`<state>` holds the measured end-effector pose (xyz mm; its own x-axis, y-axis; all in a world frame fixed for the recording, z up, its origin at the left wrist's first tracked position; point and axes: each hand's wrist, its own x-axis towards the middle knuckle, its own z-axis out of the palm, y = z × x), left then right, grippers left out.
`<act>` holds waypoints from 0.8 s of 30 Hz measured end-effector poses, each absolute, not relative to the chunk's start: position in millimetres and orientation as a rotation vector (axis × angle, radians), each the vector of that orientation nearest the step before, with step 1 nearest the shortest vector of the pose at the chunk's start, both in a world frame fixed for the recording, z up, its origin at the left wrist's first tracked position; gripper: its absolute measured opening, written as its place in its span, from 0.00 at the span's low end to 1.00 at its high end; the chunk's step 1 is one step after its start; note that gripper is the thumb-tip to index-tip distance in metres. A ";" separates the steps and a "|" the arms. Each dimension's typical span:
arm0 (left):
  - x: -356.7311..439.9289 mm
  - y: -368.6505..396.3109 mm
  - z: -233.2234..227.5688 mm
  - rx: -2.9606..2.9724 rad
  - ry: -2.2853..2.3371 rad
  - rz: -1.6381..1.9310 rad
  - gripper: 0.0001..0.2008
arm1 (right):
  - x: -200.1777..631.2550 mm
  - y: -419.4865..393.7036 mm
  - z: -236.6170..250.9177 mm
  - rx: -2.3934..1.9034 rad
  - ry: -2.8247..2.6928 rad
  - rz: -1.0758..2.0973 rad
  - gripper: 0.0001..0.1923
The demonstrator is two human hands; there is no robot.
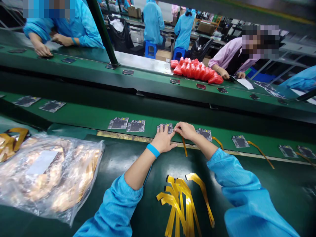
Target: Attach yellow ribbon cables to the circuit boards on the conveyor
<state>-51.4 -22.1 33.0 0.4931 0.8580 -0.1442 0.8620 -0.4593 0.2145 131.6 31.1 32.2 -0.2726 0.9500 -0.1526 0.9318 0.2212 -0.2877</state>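
Both hands work at one circuit board [166,127] on the near green conveyor belt [81,115], just past the near edge of the work table [128,158]. Left hand [163,141] lies flat, fingers spread, pressing down on the near-left part of the board; nothing is gripped. Right hand [185,130] pinches with its fingertips at the board's right edge, where the top end of a yellow flex ribbon [184,146] meets it; the ribbon hangs toward the near side over the belt's edge strip. The exact pinch contact is hidden by the fingers.

Risks, as judgement:
- The ribbon end may seat crooked or only partly in the board, since the fingers cover the joint and the ribbon trails loose.
- The belt carries a row of boards; if it moves, the held board could slide under the flat left hand and twist the ribbon.
- Two untouched boards [127,124] sit just to the left, and a board with ribbon already on [204,133] sits close to the right; the right wrist could brush that one and pull its ribbon.
- The loose pile of yellow ribbons [181,200] lies near, between the forearms; a sleeve could drag them off or tangle them.
- The clear bag of ribbons [46,174] at near left is well apart, low risk.

Co-workers [74,26] on the far belt are well apart from both hands.
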 end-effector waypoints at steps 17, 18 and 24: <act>-147.7 16.4 44.9 2.281 1.896 -0.109 0.29 | 186.3 -45.9 53.7 -1.563 -2.330 0.706 0.09; -151.9 18.0 42.1 2.270 1.895 -0.117 0.28 | 191.1 -55.2 58.2 -1.537 -2.381 0.759 0.09; -147.5 20.7 35.7 2.318 1.829 -0.048 0.26 | 199.8 -111.5 80.7 -1.499 -2.637 0.973 0.07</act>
<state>-147.5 20.7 35.7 0.2390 0.9606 -0.1418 0.9668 -0.2217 0.1274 199.8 -111.5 80.7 -0.5563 0.7651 -0.3242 0.7923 0.3708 -0.4846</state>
